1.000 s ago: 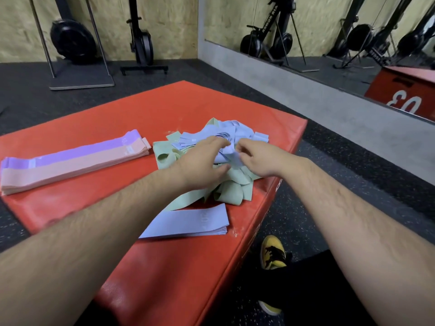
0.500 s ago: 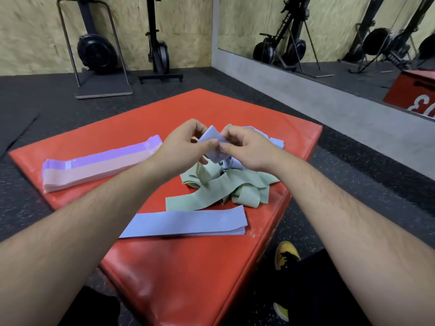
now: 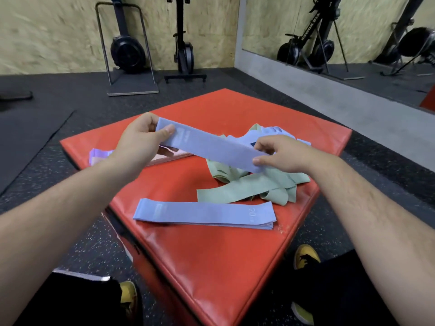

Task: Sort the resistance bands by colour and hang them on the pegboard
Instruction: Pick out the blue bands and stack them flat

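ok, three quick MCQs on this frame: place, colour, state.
1. Where is the flat blue stack? A) on the floor B) on the red box, nearer than the green tangle C) in a bin
2. What colour is the held band? A) green B) pink C) blue
3. How is the held band? A) hung on a peg B) lifted, one end in each hand C) lying on the tangle

Answers: 1 B, it lies by the box's near edge; 2 C, same blue as the stack; 3 B, left hand and right hand pinch its ends.
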Motion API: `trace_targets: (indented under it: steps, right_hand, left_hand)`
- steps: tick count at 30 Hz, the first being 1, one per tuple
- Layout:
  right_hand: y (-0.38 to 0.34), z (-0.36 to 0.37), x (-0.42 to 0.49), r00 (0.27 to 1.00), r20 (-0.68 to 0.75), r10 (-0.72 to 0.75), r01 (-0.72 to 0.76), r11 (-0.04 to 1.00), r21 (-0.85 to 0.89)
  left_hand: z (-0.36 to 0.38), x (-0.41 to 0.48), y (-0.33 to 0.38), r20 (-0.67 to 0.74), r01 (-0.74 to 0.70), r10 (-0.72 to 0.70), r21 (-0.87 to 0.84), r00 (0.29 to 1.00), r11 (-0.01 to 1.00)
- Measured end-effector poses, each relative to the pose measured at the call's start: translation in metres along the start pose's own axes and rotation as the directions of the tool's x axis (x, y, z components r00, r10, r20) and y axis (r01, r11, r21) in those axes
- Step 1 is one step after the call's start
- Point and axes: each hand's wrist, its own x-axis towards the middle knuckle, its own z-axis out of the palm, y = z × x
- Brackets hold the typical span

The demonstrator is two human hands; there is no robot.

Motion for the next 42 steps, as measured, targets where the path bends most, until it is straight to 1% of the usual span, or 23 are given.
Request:
trace_targets:
  steps: [2,3,5,7,9,12,14,16,18,20,24,26,28,29,30,31,32,33,34,37,39,40,42]
  right_hand:
    - [0.006,-0.003,-0.005,1.000,-0.010,0.019,-0.019,1.000,0.005]
    - [0.008,-0.003,-0.007,0.999,-0.015,0.030,-0.029,0.999,0.036]
    - [0.012,-0.003,-0.012,0.999,-0.003,0.039,-0.038,0.984,0.174]
    - [0.012,-0.004,-0.018,0.999,0.032,0.034,-0.042,0.960,0.279]
    - [0.007,-0.004,-0.024,0.994,0.103,0.027,-0.055,0.957,0.284]
    - [-0.003,0.001,-0.033,0.977,0.211,0.020,-0.061,0.980,0.191]
    - [-0.011,0.007,-0.037,0.971,0.238,0.021,-0.053,0.990,0.128]
    - [-0.016,0.013,-0.039,0.971,0.236,0.021,-0.038,0.997,0.071]
    - [-0.022,0.019,-0.041,0.973,0.230,0.022,-0.026,1.000,0.013]
    - [-0.023,0.025,-0.042,0.971,0.238,0.034,-0.024,0.999,-0.044]
    - [-0.028,0.034,-0.043,0.959,0.272,0.076,-0.037,0.989,-0.145]
    - [-0.030,0.040,-0.042,0.956,0.283,0.072,-0.015,0.980,-0.200]
    - [-0.030,0.045,-0.041,0.952,0.300,0.064,0.012,0.970,-0.243]
    - [-0.029,0.045,-0.040,0.949,0.310,0.064,0.015,0.969,-0.247]
    - [-0.027,0.046,-0.040,0.947,0.314,0.064,0.013,0.971,-0.238]
    - [-0.025,0.046,-0.041,0.948,0.312,0.064,0.011,0.973,-0.230]
    - [-0.024,0.045,-0.042,0.949,0.308,0.061,0.013,0.972,-0.234]
    - [-0.023,0.044,-0.044,0.950,0.306,0.063,0.017,0.968,-0.250]
    - [-0.024,0.044,-0.045,0.949,0.309,0.064,0.023,0.963,-0.269]
    - [-0.029,0.044,-0.052,0.933,0.350,0.084,0.023,0.957,-0.290]
    - [-0.031,0.047,-0.053,0.923,0.373,0.091,0.023,0.957,-0.290]
    - [-0.031,0.049,-0.052,0.920,0.380,0.092,0.032,0.951,-0.306]
    - [-0.032,0.055,-0.048,0.921,0.380,0.087,0.063,0.929,-0.364]
  left_hand:
    - [-0.011,-0.003,-0.008,-0.006,0.055,-0.055,-0.001,0.998,0.998]
    - [-0.015,-0.004,-0.011,-0.010,0.076,-0.076,0.010,0.997,0.997]
    - [-0.023,-0.006,-0.017,-0.004,0.112,-0.112,0.048,0.994,0.993]
    - [-0.031,-0.009,-0.023,0.032,0.134,-0.141,0.157,0.990,0.978]
    - [-0.037,-0.015,-0.030,0.080,0.133,-0.166,0.314,0.983,0.940]
    - [-0.040,-0.028,-0.038,0.159,0.093,-0.197,0.500,0.967,0.861]
    - [-0.039,-0.035,-0.040,0.200,0.021,-0.187,0.628,0.962,0.778]
    - [-0.039,-0.039,-0.041,0.225,-0.065,-0.145,0.722,0.964,0.689]
    - [-0.039,-0.041,-0.046,0.264,-0.137,-0.109,0.760,0.958,0.635]
    - [-0.038,-0.042,-0.052,0.298,-0.175,-0.107,0.776,0.948,0.606]
    - [-0.034,-0.045,-0.056,0.359,-0.214,-0.153,0.793,0.921,0.570]
    - [-0.033,-0.045,-0.059,0.373,-0.219,-0.196,0.815,0.907,0.536]
    - [-0.032,-0.045,-0.066,0.411,-0.304,-0.181,0.850,0.893,0.430]
    - [-0.031,-0.045,-0.069,0.435,-0.363,-0.137,0.857,0.890,0.364]
    - [-0.030,-0.046,-0.071,0.461,-0.410,-0.093,0.851,0.883,0.330]
    - [-0.029,-0.049,-0.070,0.494,-0.445,-0.068,0.828,0.867,0.342]
    - [-0.027,-0.051,-0.068,0.530,-0.469,-0.061,0.793,0.845,0.389]
    - [-0.023,-0.054,-0.066,0.567,-0.488,-0.073,0.762,0.821,0.426]
    - [-0.019,-0.058,-0.066,0.604,-0.512,-0.096,0.740,0.791,0.436]
    - [-0.007,-0.063,-0.070,0.680,-0.581,-0.172,0.710,0.713,0.398]
    - [-0.003,-0.061,-0.073,0.696,-0.574,-0.172,0.685,0.697,0.449]
    - [-0.002,-0.058,-0.073,0.701,-0.561,-0.154,0.666,0.697,0.491]
    - [-0.001,-0.054,-0.073,0.702,-0.544,-0.143,0.649,0.698,0.532]
